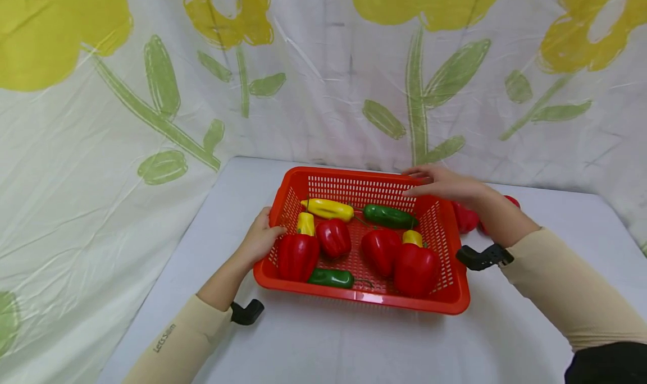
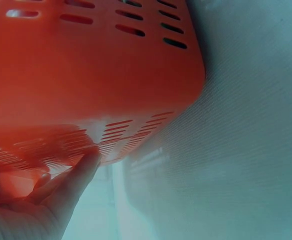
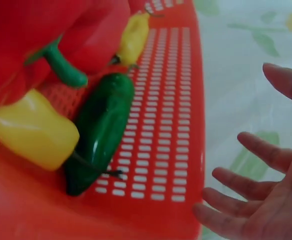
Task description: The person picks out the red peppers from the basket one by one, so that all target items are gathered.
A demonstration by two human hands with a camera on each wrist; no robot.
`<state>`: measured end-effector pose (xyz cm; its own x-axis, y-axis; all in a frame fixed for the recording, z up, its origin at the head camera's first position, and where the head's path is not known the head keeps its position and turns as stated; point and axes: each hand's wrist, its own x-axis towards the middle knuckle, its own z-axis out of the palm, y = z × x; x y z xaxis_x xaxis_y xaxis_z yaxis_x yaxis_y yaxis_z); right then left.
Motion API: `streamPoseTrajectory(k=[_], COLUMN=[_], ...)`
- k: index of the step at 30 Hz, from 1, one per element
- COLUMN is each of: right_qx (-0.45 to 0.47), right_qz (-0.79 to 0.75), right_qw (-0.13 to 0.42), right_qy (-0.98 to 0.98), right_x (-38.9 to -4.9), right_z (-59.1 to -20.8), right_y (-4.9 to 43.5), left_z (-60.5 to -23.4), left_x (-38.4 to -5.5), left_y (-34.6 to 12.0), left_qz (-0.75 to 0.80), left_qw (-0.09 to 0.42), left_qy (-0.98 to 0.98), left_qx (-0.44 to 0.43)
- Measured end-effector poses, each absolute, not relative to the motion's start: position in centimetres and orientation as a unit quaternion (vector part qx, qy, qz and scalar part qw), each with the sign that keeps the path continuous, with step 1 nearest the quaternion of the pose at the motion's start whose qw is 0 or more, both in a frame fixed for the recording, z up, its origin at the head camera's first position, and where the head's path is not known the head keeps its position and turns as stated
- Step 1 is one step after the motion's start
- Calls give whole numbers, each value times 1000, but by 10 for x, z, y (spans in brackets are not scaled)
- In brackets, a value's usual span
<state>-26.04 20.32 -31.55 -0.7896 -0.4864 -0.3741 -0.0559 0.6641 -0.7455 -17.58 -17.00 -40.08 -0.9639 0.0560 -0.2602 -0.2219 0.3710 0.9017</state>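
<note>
A red plastic basket (image 1: 354, 296) with slotted walls sits on the table, holding red bell peppers (image 1: 417, 270), long green peppers (image 1: 389, 216) and yellow peppers (image 1: 329, 209). At its left side my left hand (image 1: 262, 239) grips the rim, thumb over the top and fingers outside. The left wrist view shows that hand (image 2: 51, 205) against the slotted outer wall. My right hand (image 1: 445, 184) is over the far right corner, fingers spread and holding nothing. In the right wrist view the right hand (image 3: 271, 200) is beside the rim; whether it touches is unclear.
More red peppers (image 1: 466, 218) lie on the white table (image 1: 323, 350) right of the basket, partly hidden behind my right forearm. A white cloth (image 1: 323, 92) printed with yellow flowers hangs behind the table. Black wrist mounts (image 1: 246, 312) stick out from both sleeves.
</note>
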Motion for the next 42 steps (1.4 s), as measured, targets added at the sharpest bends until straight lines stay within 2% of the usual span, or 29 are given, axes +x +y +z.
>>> streamPoseTrajectory(k=[9, 15, 24, 30, 42], right_qx=[-195, -230, -237, -273, -269], right_qz=[-310, -304, -279, -248, -241], right_qw=[299, 332, 350, 351, 381], right_qy=[881, 863, 862, 861, 851], right_x=[-260, -260, -259, -257, -253], right_z=[-318, -320, -330, -335, -342], right_y=[162, 138, 109, 94, 73], left_z=[-400, -401, -401, -402, -403], left_x=[-176, -176, -177, -177, -178], left_y=[-172, -173, -172, -171, -172], left_qz=[556, 559, 557, 558, 560], left_qw=[118, 118, 123, 125, 123], left_qy=[821, 820, 820, 819, 818], left_qx=[-45, -45, -45, -48, -48])
